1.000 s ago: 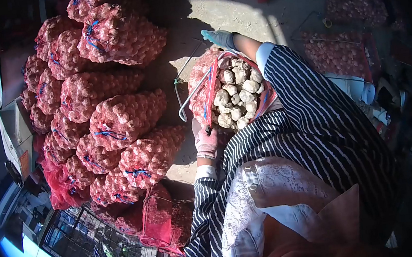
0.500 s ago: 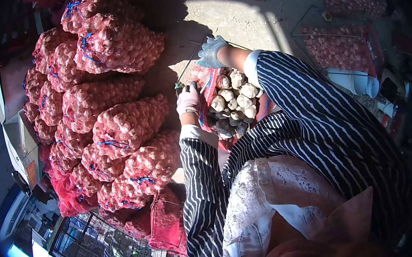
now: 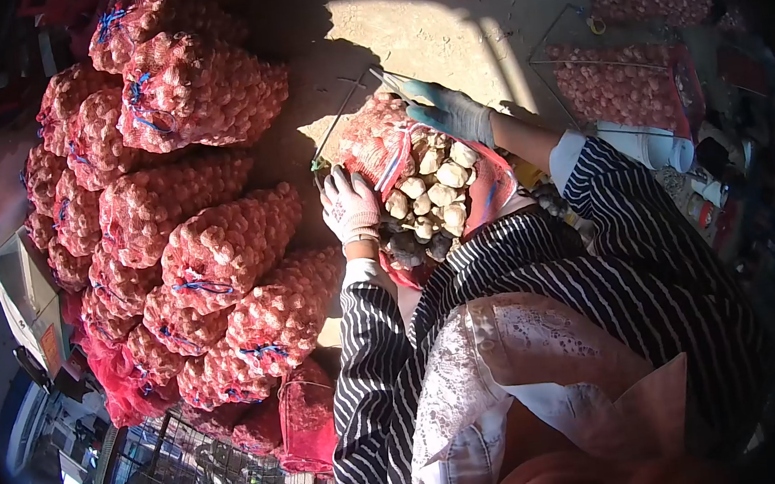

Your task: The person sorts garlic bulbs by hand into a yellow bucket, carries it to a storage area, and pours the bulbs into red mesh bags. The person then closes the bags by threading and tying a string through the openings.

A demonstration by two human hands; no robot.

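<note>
Fingers of both gloves are curled tight into red mesh: the left hand [image 3: 349, 204] on the near rim of the sack [image 3: 374, 145], the right hand [image 3: 452, 113] on the far rim. The sack stands open on the ground [image 3: 424, 42] beside the pile [image 3: 189, 214], full of garlic [image 3: 429, 191]. It looks heavy and floppy, best gripped at the bunched neck.

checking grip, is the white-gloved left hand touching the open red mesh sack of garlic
Touching. Head view shows the white-gloved left hand gripping the rim of the open red mesh sack of garlic.
</note>
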